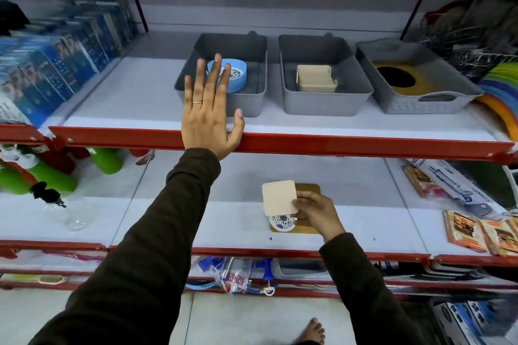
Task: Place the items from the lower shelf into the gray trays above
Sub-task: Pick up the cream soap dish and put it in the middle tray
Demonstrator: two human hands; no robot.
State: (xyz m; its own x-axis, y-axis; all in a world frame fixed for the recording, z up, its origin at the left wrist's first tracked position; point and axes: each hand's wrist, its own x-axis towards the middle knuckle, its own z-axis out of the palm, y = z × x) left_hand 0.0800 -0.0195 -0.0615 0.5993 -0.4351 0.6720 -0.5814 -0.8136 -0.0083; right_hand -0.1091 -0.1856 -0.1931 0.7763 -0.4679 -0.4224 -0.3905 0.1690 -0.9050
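Observation:
Three gray trays stand on the upper shelf. The left tray (246, 103) holds a blue round holder (238, 75) with patterned coasters. The middle tray (322, 103) holds a beige square coaster set (315, 78). The right tray (420, 106) holds a gold mat with a black disc (395, 80). My left hand (208, 115) is raised flat with fingers spread in front of the left tray, holding nothing. My right hand (318, 213) on the lower shelf pinches a beige square coaster (279, 197) above a blue-patterned round coaster (281, 223) and a gold square mat (307, 228).
Blue boxes (56, 64) fill the upper shelf's left side and coloured discs (499, 98) its right. Green toys (42, 176) and a clear bottle (70, 213) lie at lower left, packaged goods (476, 221) at lower right. Red shelf edges (336, 145) run across. A bare foot (312, 330) shows below.

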